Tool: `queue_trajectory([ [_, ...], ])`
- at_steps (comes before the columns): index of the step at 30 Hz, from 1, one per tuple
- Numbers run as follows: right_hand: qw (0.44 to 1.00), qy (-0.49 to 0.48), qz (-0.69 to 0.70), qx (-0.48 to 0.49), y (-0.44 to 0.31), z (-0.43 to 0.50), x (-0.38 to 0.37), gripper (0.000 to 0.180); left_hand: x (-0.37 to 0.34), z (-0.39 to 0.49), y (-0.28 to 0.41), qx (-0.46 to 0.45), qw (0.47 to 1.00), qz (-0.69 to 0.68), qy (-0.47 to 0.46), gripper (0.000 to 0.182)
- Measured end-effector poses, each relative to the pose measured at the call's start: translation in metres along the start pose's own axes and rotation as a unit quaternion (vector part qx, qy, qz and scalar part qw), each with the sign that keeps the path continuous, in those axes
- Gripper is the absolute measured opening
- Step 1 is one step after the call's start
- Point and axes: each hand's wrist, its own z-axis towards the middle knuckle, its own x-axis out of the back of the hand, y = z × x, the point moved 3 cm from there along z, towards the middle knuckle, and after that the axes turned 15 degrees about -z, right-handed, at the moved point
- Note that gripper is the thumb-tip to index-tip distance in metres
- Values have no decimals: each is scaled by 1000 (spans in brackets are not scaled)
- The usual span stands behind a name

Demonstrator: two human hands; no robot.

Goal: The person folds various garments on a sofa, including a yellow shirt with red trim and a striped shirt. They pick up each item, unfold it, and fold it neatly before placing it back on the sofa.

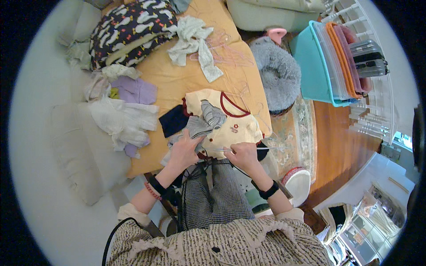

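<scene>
A cream cardigan with dark red trim (246, 131) lies at the front edge of the orange-covered surface. On its left part rests a bunched grey striped garment (213, 116). My left hand (184, 148) touches the lower edge of the striped cloth, a finger pointing forward; whether it grips the cloth is unclear. My right hand (243, 154) is closed around a thin, clear hanger (273, 148) lying crosswise over the cardigan's lower part. A dark navy cloth (173, 121) lies left of the cardigan.
White garments (123, 116) and a lilac cloth (136, 90) lie at the left. Farther back are a penguin-print bundle (133, 31), a pale patterned garment (196, 43) and pink hangers (229, 53). A grey fluffy pet bed (276, 73) and a turquoise bin (311, 63) stand at the right.
</scene>
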Motion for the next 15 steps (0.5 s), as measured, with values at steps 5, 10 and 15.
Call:
queue_trajectory([
  [5,998,30,46,26,-35,15,45,36,45,-16,37,-34,998,42,28,52],
  [10,997,27,65,15,-78,30,69,37,82,-29,96,-102,992,29,72,52],
  [15,942,-35,333,-27,-80,33,87,33,116,-41,128,-225,961,101,126,54],
])
